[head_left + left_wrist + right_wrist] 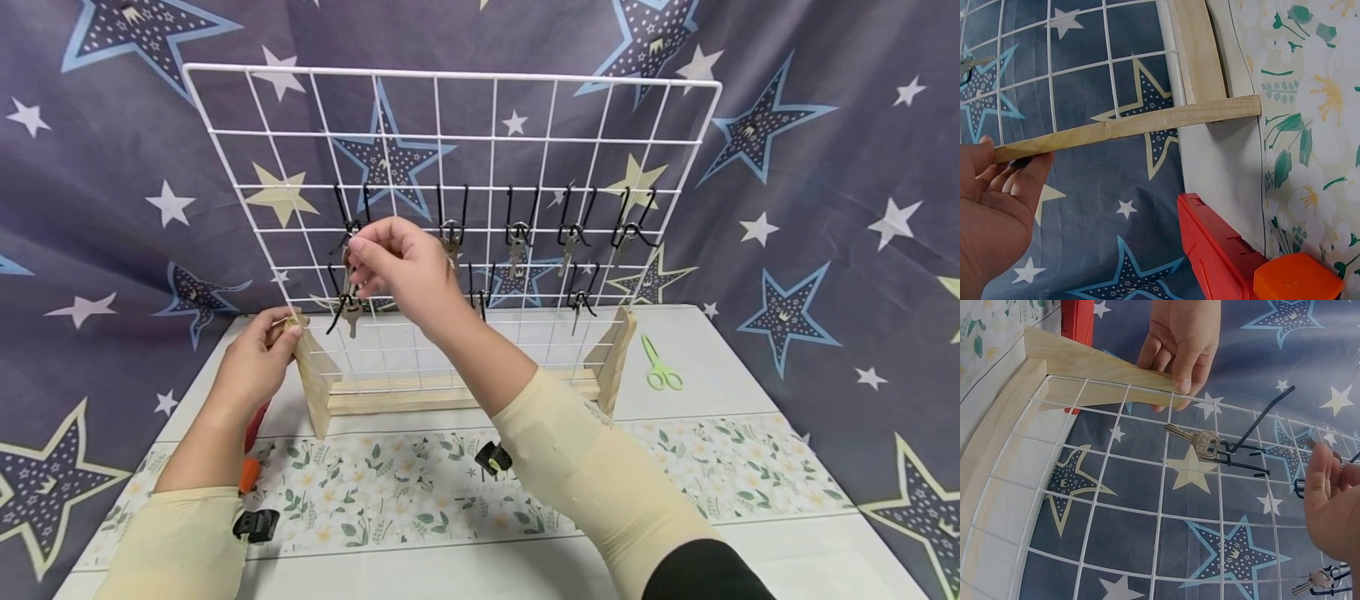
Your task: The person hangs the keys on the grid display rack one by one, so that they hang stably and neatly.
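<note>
A white wire grid (450, 77) stands in a wooden stand (315, 383), with black hooks in two rows. My left hand (255, 362) pinches the upper end of the stand's left side piece (1085, 134) between thumb and fingers. At the left hook (340, 204) of the upper row, my right hand (412, 271) pinches a key (347, 255), mostly hidden by the fingers. Just below, another key (352, 315) hangs from a lower hook; the right wrist view shows this silver key (1207, 445) clearly. More keys (519, 240) hang along the upper row, and one key (577, 315) at lower right.
Green scissors (660, 371) lie on the white table right of the stand. A red case-like object (1213, 250) and an orange object (1297, 278) sit near my left forearm. A floral strip (420, 500) crosses the table; a starry curtain (825, 208) hangs behind.
</note>
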A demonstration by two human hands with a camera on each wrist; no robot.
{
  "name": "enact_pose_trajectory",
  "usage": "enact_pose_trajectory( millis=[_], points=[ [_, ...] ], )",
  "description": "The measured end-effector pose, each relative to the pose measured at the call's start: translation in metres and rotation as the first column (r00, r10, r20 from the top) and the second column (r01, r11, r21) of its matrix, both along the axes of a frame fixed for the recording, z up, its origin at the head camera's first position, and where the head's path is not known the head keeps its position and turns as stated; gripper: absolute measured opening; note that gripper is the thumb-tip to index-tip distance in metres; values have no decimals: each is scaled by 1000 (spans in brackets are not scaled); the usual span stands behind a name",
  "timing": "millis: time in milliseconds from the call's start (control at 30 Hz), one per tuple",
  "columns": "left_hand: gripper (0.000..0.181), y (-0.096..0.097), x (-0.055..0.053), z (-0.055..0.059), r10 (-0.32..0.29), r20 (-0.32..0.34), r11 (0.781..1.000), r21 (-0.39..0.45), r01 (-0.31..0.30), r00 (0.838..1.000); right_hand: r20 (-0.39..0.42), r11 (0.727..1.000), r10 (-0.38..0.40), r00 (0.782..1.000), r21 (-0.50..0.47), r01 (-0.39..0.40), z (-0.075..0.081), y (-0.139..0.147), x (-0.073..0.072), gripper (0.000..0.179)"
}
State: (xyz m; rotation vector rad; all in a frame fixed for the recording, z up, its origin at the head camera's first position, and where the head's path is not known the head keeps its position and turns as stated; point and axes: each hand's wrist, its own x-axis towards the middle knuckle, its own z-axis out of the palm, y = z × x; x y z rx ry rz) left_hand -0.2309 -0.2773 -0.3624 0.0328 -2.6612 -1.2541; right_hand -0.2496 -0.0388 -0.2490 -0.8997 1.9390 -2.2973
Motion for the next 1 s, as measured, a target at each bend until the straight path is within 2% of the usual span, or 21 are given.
enact_pose_trajectory(
  millis=[233, 633, 1000],
  points=[
    [52, 0, -1, 0, 0, -7, 1000, 6, 1, 1000, 13, 998, -60, 998, 5, 60, 0, -4, -9, 14],
    [51, 1, 1, 1, 3, 3, 1000, 16, -3, 1000, -72, 975, -177, 982, 120, 184, 2, -6, -13, 14],
    [52, 1, 0, 1, 10, 12, 1000, 18, -10, 1000, -73, 962, -224, 972, 146, 232, 2, -7, -16, 12]
  ],
)
